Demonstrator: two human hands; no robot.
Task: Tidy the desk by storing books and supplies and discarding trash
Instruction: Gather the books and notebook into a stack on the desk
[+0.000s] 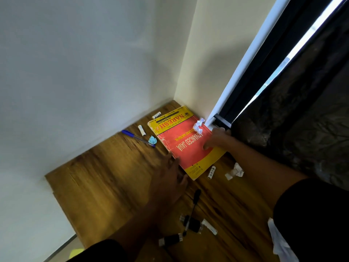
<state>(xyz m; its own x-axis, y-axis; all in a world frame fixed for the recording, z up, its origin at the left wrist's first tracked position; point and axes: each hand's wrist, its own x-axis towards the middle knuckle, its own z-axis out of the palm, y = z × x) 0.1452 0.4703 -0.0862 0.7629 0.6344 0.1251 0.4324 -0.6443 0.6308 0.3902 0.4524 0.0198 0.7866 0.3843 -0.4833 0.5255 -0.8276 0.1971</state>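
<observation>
Two hands are placed at the red book (186, 142) lying in the desk's (105, 178) far corner: its right edge is gripped by the right hand (217, 138), its near-left edge touched by the left hand's (170, 178) straight fingers, crumpled paper (198, 125) resting on its cover, blue pen (137, 138) left of it.

Single head view, high above desk (105, 186), looking steeply down and forward into wall corner. Book (188, 142) sits mid-frame, fairly near (arm's reach). Wall fills frame above and left of book; dark curtain (294, 114) to right.
</observation>
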